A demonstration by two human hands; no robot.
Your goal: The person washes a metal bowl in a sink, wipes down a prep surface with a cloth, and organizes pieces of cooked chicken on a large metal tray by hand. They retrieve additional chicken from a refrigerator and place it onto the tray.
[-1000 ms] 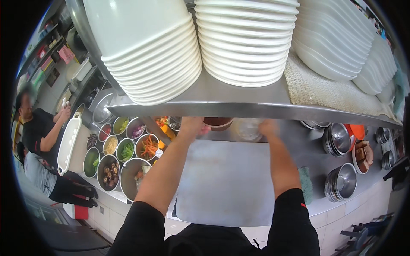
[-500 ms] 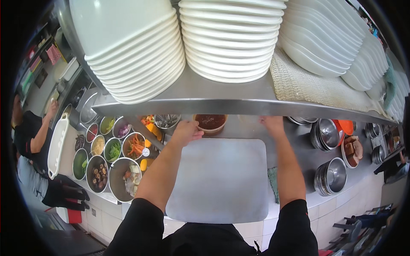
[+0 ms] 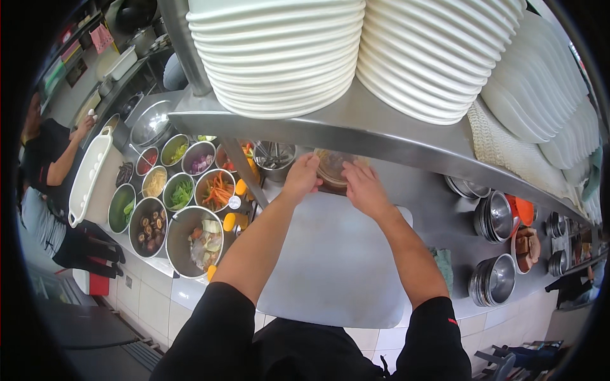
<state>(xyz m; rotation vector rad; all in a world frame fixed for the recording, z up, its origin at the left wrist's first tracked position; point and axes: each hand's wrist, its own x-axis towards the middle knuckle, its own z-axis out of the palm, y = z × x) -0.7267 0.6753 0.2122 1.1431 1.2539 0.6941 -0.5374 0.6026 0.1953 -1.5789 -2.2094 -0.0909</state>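
Basically a round tub [image 3: 332, 166], apparently clear-lidded, at the far edge of the cutting board [image 3: 337, 267], partly under the shelf [image 3: 267, 129]. Left hand [image 3: 303, 176] curled at its left side, right hand [image 3: 364, 184] bent over right rim; can't tell if either pinches. Likely midweight, wall slightly flexible, may slosh; grip both sides low. Round, no long axis; top faces up.

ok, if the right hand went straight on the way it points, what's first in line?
Right hand would likely meet the round brown container, directly at its fingertips; exact depth is unclear.
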